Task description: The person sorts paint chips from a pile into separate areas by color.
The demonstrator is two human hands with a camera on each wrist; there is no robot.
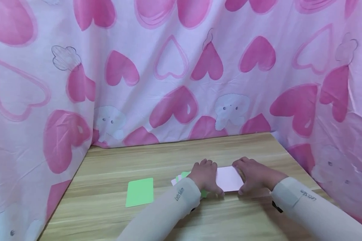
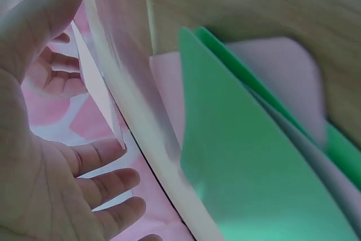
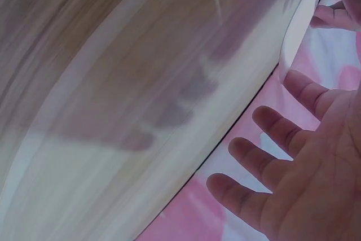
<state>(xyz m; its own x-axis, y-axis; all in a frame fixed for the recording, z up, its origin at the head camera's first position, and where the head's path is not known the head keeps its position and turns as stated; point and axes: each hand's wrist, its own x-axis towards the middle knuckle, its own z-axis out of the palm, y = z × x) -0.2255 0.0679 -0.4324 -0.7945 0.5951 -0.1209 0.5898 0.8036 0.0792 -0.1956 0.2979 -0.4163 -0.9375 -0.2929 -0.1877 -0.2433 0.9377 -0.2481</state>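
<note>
A pink card (image 1: 228,179) is held above the table between my two hands. My left hand (image 1: 204,175) grips its left side, and my right hand (image 1: 256,173) its right side, thumbs near and index fingers far. Seen from the left wrist, the card (image 2: 96,83) is nearly edge-on, an index fingertip at its corner. In the right wrist view the card (image 3: 299,23) meets the right index fingertip; the other fingers are spread off it. Beneath the left hand lie overlapping green cards (image 2: 242,139) and pink cards (image 2: 276,60), partly hidden in the head view.
A single green card (image 1: 139,192) lies flat on the wooden table (image 1: 108,167), left of the overlapping cards. Pink heart-patterned cloth (image 1: 175,67) hangs along the table's back and both sides.
</note>
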